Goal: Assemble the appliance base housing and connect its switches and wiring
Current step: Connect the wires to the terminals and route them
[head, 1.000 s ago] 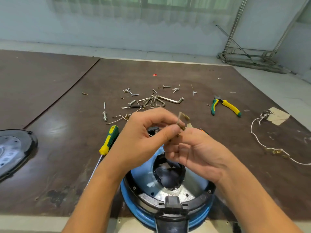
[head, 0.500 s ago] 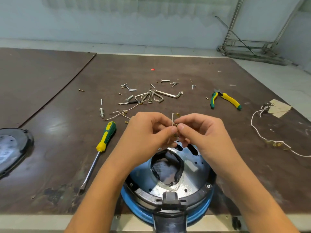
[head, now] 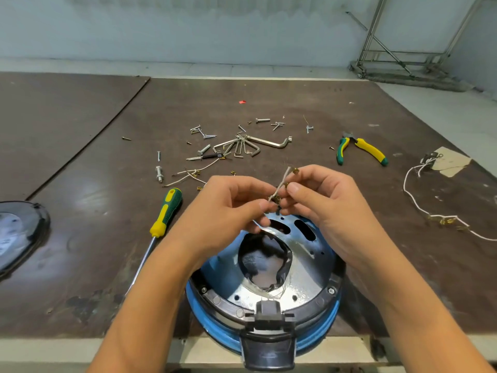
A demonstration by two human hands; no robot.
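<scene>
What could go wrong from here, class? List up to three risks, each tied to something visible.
1. Both the left hand and right hand pinch the thin wire; tugging might loosen its brass terminal.
2. The hands work above the open centre of the base housing; a dropped terminal could vanish inside.
3. The housing overhangs the near edge of the table; a forearm nudge might tip it.

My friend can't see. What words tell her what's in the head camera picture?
A left hand and a right hand pinch a thin white wire with brass terminals above a round blue appliance base on a brown table. A screwdriver lies left of it; screws, hex keys and pliers lie farther back.
</scene>
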